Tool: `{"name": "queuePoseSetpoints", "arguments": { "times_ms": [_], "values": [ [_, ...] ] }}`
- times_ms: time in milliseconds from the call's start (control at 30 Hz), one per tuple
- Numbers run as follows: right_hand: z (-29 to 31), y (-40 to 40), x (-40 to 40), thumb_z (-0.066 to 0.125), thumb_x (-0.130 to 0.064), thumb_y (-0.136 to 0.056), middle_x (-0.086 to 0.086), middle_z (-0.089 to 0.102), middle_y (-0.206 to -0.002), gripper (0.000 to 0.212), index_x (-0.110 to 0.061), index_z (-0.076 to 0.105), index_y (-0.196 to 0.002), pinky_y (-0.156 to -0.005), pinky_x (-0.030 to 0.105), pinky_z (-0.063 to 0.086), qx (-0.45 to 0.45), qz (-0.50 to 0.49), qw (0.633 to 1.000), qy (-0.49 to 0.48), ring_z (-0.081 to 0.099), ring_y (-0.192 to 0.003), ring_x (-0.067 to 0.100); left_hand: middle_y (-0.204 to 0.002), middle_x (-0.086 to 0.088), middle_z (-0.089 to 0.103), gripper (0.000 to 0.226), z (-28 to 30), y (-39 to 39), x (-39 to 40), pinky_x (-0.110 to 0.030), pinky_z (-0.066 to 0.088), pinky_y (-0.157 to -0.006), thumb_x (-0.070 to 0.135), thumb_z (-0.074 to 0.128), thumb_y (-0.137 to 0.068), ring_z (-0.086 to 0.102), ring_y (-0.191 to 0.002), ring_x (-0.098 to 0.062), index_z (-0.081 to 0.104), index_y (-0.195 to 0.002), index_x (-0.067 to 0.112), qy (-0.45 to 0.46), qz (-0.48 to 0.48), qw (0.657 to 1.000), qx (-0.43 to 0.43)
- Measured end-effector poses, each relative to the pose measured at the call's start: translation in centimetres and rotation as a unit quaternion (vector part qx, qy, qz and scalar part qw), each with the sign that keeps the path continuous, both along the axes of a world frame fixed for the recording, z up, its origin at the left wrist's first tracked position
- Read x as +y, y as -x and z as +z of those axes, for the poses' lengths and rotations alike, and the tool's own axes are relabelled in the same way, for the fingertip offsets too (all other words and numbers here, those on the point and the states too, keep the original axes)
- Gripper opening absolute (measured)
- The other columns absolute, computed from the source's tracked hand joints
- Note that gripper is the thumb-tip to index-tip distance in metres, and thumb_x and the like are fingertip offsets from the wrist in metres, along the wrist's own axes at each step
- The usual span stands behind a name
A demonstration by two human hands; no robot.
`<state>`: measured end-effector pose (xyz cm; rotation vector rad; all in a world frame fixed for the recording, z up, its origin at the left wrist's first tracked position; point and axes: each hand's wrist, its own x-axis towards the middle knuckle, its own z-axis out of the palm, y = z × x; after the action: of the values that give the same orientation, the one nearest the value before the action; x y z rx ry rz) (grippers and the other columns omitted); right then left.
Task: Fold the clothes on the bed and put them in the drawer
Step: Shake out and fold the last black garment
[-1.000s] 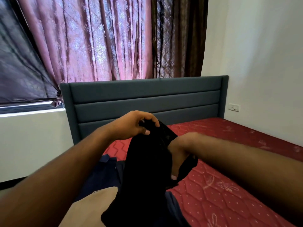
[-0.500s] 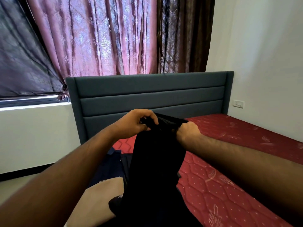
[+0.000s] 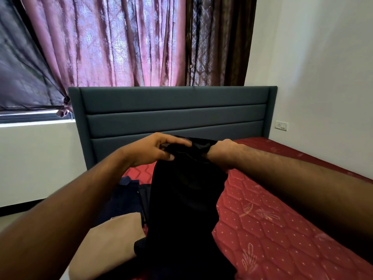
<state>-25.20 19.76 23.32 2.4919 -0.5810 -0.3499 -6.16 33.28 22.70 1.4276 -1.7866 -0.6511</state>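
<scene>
A black garment (image 3: 185,203) hangs in front of me above the red quilted mattress (image 3: 282,223). My left hand (image 3: 155,150) pinches its top edge on the left, thumb underneath. My right hand (image 3: 222,152) grips the same top edge on the right, its fingers hidden behind the cloth. The lower end of the garment drapes down onto the bed. A dark navy garment (image 3: 125,199) and a beige garment (image 3: 113,241) lie on the bed at the lower left, partly covered by the black one. No drawer is in view.
A grey padded headboard (image 3: 173,116) stands behind the bed. Pink and brown curtains (image 3: 125,41) hang above it. A white wall with a socket (image 3: 281,125) runs along the bed's right side. A low white wall (image 3: 36,158) lies to the left.
My right hand has risen from lower down on the black garment to its top edge, level with my left hand. The garment now hangs stretched between both hands.
</scene>
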Motion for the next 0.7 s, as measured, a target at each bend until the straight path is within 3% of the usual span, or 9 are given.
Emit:
{"name": "queuePoseSetpoints", "arguments": {
  "times_ms": [67,133,233,300,367,500,633,700],
  "values": [
    [-0.7,0.7,-0.7,0.072,-0.024,-0.078,0.000,0.058,-0.124,0.056,-0.032,0.046,-0.127,-0.083,0.035,0.052,-0.046,0.054,0.995,-0.064,0.061,-0.108,0.027,-0.132,0.009,0.062,0.071,-0.8,-0.5,0.0,-0.019,0.044,-0.101,-0.025,0.052,-0.079,0.054,-0.126,-0.009,0.060,-0.128,0.026,-0.005,0.010,0.999,0.038],
    [-1.0,1.5,-0.6,0.067,-0.024,-0.083,0.001,0.055,-0.124,0.045,-0.025,0.050,-0.125,-0.080,0.034,0.050,-0.076,0.107,0.986,-0.101,0.061,-0.103,0.026,-0.127,0.007,0.065,0.069,-1.6,-0.9,0.0,-0.026,0.048,-0.101,-0.018,0.056,-0.077,0.059,-0.121,-0.016,0.064,-0.123,0.032,0.007,0.048,0.998,0.038],
    [-1.2,3.0,0.0,0.062,-0.022,-0.087,-0.004,0.046,-0.116,0.038,-0.024,0.047,-0.122,-0.062,0.029,0.040,-0.118,0.156,0.971,-0.137,0.055,-0.078,0.017,-0.112,0.001,0.071,0.052,-2.9,-1.5,0.0,-0.046,0.053,-0.096,0.008,0.065,-0.069,0.066,-0.103,-0.029,0.070,-0.112,0.036,0.059,0.132,0.989,0.010],
    [-1.3,3.6,0.2,0.063,-0.019,-0.085,-0.006,0.046,-0.108,0.032,-0.023,0.048,-0.112,-0.063,0.028,0.039,-0.131,0.152,0.963,-0.181,0.053,-0.079,0.015,-0.099,-0.001,0.073,0.041,-3.6,-1.5,0.2,-0.050,0.055,-0.084,0.018,0.068,-0.066,0.067,-0.084,-0.027,0.072,-0.102,0.036,0.092,0.175,0.980,-0.009],
    [-1.3,3.8,0.3,0.065,-0.018,-0.082,-0.007,0.051,-0.099,0.028,-0.025,0.045,-0.101,-0.068,0.030,0.041,-0.122,0.118,0.965,-0.200,0.057,-0.086,0.017,-0.092,0.001,0.073,0.034,-4.2,-1.0,0.2,-0.042,0.057,-0.077,0.011,0.069,-0.069,0.066,-0.078,-0.018,0.075,-0.092,0.035,0.137,0.193,0.972,-0.001],
    [-0.3,3.7,0.5,0.064,-0.024,-0.085,0.000,0.064,-0.106,0.027,-0.022,0.053,-0.110,-0.074,0.031,0.039,-0.057,0.051,0.986,-0.146,0.060,-0.097,0.023,-0.082,0.000,0.073,0.038,-4.5,0.0,0.7,-0.024,0.055,-0.075,-0.017,0.063,-0.075,0.070,-0.079,-0.014,0.076,-0.081,0.018,0.158,0.180,0.968,0.069],
    [1.7,3.6,0.2,0.064,-0.040,-0.084,-0.010,0.061,-0.097,0.021,-0.033,0.057,-0.103,-0.085,0.040,0.029,-0.009,0.023,0.999,-0.030,0.055,-0.105,0.016,-0.071,0.007,0.070,0.035,-4.1,0.0,0.9,-0.016,0.050,-0.067,-0.021,0.058,-0.076,0.065,-0.069,-0.004,0.071,-0.082,0.012,0.148,0.193,0.967,0.081],
    [2.4,3.7,0.0,0.064,-0.044,-0.085,-0.010,0.058,-0.092,0.019,-0.033,0.057,-0.098,-0.087,0.040,0.031,-0.036,0.022,0.998,-0.046,0.055,-0.102,0.015,-0.070,0.009,0.068,0.035,-3.5,-0.1,1.0,-0.014,0.048,-0.066,-0.021,0.058,-0.076,0.062,-0.067,-0.002,0.069,-0.081,0.012,0.160,0.199,0.963,0.083]
  ]
}}
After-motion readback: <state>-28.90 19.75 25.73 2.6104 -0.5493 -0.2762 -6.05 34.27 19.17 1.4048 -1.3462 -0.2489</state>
